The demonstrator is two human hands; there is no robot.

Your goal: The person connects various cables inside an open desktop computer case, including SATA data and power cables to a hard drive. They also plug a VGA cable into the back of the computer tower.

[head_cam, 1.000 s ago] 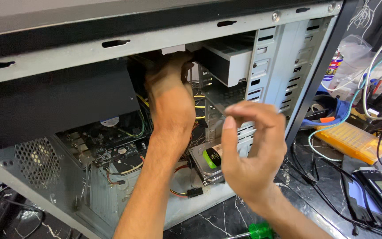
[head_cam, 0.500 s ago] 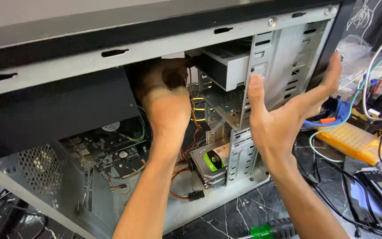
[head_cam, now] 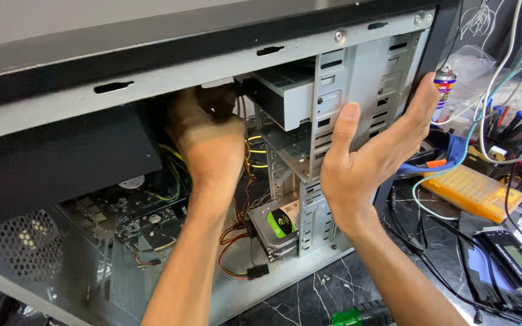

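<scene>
Open desktop computer case [head_cam: 152,78], seen from above, filling the left and centre of the frame. The left hand [head_cam: 209,142] reaches deep into the case, just left of centre, to the rear of the optical drive [head_cam: 285,96], a pale grey box seated in the top bay at upper centre; its fingers curl out of sight behind the drive, so whether they grip a plug or a cable cannot be told. The right hand [head_cam: 364,160], right of centre, lies open and flat against the perforated drive cage [head_cam: 364,78], thumb upright on the cage wall, fingertips reaching the front edge of the case. A hard disk [head_cam: 279,226] with a green label sits in the lower bay, below centre, red and yellow wires [head_cam: 246,160] looping past it. A yellow parts box [head_cam: 472,193] lies among cables at right; a green-handled screwdriver [head_cam: 348,317] lies at the bottom edge. Judged by its build, the drive is a rigid, moderately heavy metal box, smooth-sided and liable to bind on its rails; it is best held by its two long side walls, never by its rear connectors or cabling
</scene>
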